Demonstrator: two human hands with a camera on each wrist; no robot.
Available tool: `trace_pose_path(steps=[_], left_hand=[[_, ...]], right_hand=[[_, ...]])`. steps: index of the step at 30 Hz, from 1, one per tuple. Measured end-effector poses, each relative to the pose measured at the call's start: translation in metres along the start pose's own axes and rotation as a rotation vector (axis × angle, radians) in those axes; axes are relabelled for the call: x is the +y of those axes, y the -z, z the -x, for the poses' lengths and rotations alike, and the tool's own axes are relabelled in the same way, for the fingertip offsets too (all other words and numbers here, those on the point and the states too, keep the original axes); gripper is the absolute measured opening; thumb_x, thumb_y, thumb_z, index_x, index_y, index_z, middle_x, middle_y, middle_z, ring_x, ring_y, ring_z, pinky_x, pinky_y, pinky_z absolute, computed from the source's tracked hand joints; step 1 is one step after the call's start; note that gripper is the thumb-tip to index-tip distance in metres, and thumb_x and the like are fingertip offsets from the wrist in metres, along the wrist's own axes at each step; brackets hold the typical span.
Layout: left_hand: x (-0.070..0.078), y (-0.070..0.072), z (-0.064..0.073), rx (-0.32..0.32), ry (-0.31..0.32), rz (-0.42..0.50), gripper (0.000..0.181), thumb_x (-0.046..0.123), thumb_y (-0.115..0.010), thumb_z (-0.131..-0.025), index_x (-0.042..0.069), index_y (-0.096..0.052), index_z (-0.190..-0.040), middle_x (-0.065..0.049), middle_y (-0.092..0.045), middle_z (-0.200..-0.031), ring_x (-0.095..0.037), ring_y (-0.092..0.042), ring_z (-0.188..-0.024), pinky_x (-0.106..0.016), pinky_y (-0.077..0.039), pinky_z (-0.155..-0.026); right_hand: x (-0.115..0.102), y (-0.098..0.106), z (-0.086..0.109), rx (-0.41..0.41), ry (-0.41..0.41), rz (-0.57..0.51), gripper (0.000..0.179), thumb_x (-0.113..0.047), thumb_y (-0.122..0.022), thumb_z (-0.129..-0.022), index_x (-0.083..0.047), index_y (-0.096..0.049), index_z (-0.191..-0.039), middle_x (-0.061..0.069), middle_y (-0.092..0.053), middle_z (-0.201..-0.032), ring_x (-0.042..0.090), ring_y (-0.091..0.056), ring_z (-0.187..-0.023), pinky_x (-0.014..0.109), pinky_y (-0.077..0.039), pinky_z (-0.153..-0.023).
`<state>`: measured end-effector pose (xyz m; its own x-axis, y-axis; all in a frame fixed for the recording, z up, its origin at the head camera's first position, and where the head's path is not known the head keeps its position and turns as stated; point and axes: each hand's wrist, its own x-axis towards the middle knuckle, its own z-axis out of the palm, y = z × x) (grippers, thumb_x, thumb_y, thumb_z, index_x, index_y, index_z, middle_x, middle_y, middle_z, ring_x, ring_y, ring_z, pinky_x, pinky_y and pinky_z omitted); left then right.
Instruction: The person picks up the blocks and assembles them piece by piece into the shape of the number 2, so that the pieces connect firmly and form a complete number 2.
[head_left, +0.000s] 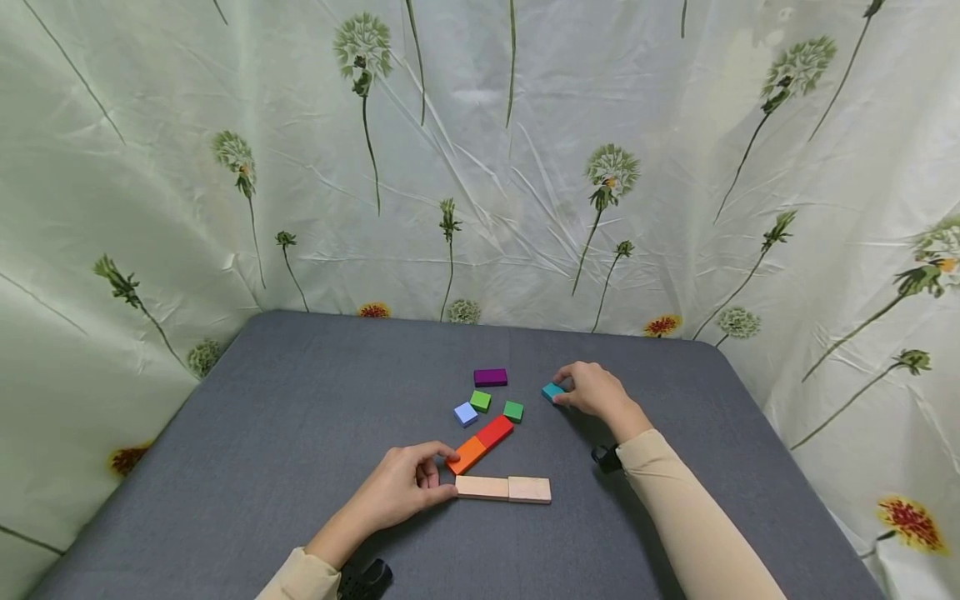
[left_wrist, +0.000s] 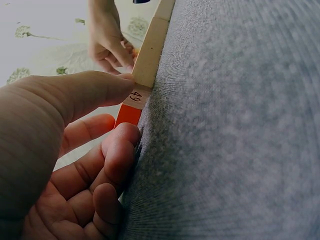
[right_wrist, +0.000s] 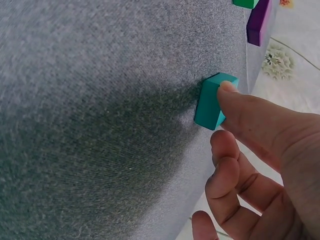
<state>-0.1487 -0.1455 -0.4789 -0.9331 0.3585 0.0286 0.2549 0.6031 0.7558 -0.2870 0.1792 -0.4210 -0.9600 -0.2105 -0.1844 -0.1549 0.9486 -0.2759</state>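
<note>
My left hand [head_left: 397,487] lies at the meeting corner of two rows of blocks. Its thumb touches the left end of a plain wooden block [head_left: 482,487], marked 49 in the left wrist view, and its index fingertip touches the orange block [head_left: 467,456]. A second wooden block [head_left: 529,490] continues the lower row; a red block [head_left: 495,431] continues the slanted one. Farther right, my right hand [head_left: 596,392] pinches a teal block [right_wrist: 207,102] between thumb and index finger. That block is at or close above the cloth; I cannot tell which.
Beyond the red block lie a blue block [head_left: 466,414], a light green block [head_left: 481,401] and a darker green block [head_left: 513,411]. Behind them is a purple block [head_left: 491,378]. Grey cloth covers the table [head_left: 262,433], and a flowered curtain [head_left: 510,183] hangs around its far sides.
</note>
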Motion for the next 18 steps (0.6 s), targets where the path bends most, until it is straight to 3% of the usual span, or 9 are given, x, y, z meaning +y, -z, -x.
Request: trace_pose_path(steps=[18], left_hand=[[0.000, 0.001, 0.001, -0.002, -0.001, 0.007, 0.035, 0.024, -0.090, -0.089, 0.021, -0.075, -0.120, 0.011, -0.059, -0.075, -0.001, -0.050, -0.061, -0.020, -0.041, -0.055]], right_hand=[[-0.011, -0.001, -0.005, -0.031, 0.079, -0.007, 0.036, -0.020, -0.080, -0.098, -0.012, -0.076, -0.133, 0.007, -0.075, -0.100, 0.015, -0.064, -0.080, 0.034, -0.052, -0.071]])
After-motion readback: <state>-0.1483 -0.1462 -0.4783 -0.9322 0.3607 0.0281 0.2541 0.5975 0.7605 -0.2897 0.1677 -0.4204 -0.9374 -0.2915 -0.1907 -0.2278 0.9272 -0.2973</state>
